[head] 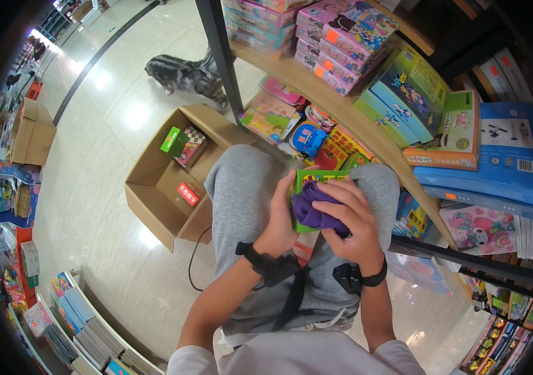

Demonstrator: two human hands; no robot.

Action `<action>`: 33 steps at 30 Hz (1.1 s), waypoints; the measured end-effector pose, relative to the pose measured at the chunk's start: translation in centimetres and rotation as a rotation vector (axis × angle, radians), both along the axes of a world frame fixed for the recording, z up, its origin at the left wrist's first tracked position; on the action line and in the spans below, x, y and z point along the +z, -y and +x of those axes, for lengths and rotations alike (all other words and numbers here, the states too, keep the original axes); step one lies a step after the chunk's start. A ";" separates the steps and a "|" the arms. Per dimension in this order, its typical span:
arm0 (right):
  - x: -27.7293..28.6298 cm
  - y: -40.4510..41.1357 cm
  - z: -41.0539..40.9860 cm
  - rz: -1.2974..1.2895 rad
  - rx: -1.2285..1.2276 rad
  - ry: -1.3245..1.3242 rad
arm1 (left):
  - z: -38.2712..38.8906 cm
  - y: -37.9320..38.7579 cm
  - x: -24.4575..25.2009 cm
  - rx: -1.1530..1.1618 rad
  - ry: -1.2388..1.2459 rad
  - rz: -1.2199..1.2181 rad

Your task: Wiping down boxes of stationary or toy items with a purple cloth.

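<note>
My left hand (281, 218) grips a flat green printed box or book (300, 177) by its left edge, above my knees. A bunched purple cloth (319, 206) is in my right hand (352, 218), pressed against the green cover and hiding much of it. Both wrists wear black straps with small devices. Beside my left knee stands an open cardboard box (151, 201) with a red box (188, 193), a green box (173, 139) and a dark red patterned pack (192, 149) inside.
A wooden shelf (327, 110) with a black metal post (222, 56) curves ahead and right, bearing stacked pink game boxes (337, 42) and blue boxes (501, 180). Below lie children's books (269, 115). A grey striped cat (184, 77) is on the tiled floor. A black cable (191, 262) lies near my leg.
</note>
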State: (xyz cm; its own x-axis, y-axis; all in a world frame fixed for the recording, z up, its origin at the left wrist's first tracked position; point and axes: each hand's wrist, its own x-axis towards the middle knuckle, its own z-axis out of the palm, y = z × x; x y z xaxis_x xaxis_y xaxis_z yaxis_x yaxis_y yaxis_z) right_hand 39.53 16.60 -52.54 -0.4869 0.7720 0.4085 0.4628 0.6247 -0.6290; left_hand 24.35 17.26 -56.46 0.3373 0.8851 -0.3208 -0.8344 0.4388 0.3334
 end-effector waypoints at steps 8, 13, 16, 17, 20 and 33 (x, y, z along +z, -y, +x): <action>-0.6 -0.2 -0.3 0.015 -0.251 -0.077 | 0.2 -0.3 -0.8 0.001 -0.009 -0.052; 0.1 0.2 0.1 0.005 -0.016 -0.060 | -0.1 0.3 -0.5 -0.025 -0.032 -0.033; 0.3 0.3 -0.1 -0.021 0.060 -0.083 | -0.2 0.4 -0.2 -0.038 -0.054 -0.041; 0.0 0.3 -0.2 0.002 -0.015 -0.072 | -0.1 0.2 -0.4 -0.022 -0.034 -0.053; -0.4 0.2 -0.4 0.026 -0.170 -0.085 | 0.1 0.1 -0.5 0.006 0.043 -0.107; 0.1 0.3 -0.5 -0.003 -0.093 -0.086 | 0.0 0.1 -0.6 0.015 -0.029 -0.049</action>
State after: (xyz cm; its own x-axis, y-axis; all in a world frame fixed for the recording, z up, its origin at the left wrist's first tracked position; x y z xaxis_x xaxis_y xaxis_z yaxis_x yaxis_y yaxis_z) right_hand 39.06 16.28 -52.42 -0.3761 0.8136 0.4435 0.4632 0.5796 -0.6705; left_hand 24.39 17.16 -57.03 0.3142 0.8727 -0.3738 -0.8311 0.4431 0.3359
